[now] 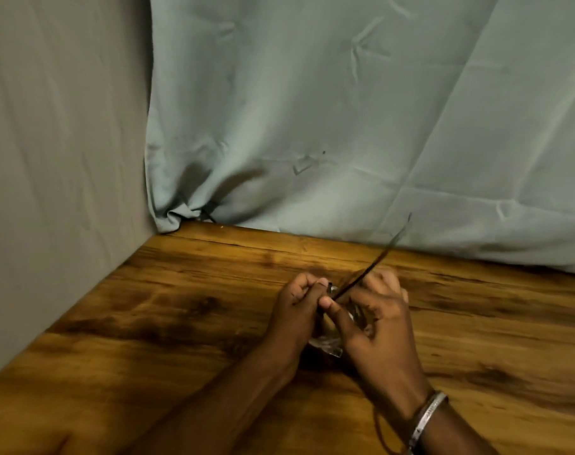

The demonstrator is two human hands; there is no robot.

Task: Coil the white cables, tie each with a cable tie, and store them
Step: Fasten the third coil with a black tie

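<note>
Both hands are meeting close together over the near-centre of the wooden surface. Left hand: fingers are curling inward, thumb and forefinger pinching the base of a thin dark cable tie. Right hand: thumb is pressing against the same tie just beside the left thumb, the other fingers curling loosely around what lies beneath. Cable tie: its free tail is rising from between the two thumbs and pointing far and to the right, blurring toward the tip. White cable: only a pale, blurred portion is showing below and between the hands, just above the surface; whether it is coiled cannot be told. Right wrist: is wearing a silver bangle and a thin dark cord. Backdrop: a pale green cloth is hanging along the far edge of the surface, and a grey cloth is covering the left side.
</note>
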